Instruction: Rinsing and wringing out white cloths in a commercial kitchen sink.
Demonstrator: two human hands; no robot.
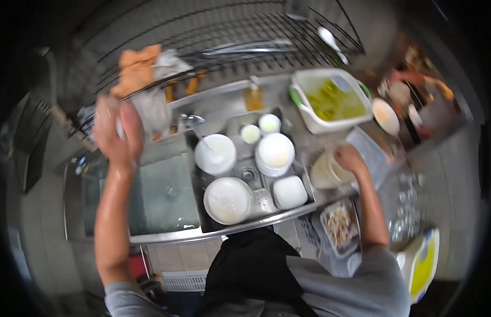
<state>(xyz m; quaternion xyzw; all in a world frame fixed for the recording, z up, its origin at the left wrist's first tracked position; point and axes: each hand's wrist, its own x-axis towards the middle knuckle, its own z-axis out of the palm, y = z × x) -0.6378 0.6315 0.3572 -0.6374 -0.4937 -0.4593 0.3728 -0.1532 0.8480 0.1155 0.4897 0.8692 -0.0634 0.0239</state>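
My left hand (116, 128) is raised over the left sink basin, beside the hanging cloths. It is blurred, with the thumb apart from the fingers. Something white shows in the gap, and I cannot tell whether it is held. At the right of the sink, my right hand (349, 157) is curled at the rim of a translucent plastic container (322, 172) of cloudy pale matter. Between my arms, the right basin holds a white bowl with a spoon (215, 154), a large round bowl (228, 201), stacked round bowls (275, 154), square dishes (290, 192) and two small cups (250, 134).
Water fills the left basin (162, 190). A white tub (309, 115) of yellow-green liquid stands at the back right, near a pump bottle (253, 97). Above runs a wire rack (237, 23) with an orange cloth (138, 69). Food scraps (340, 224) lie in a bin below right.
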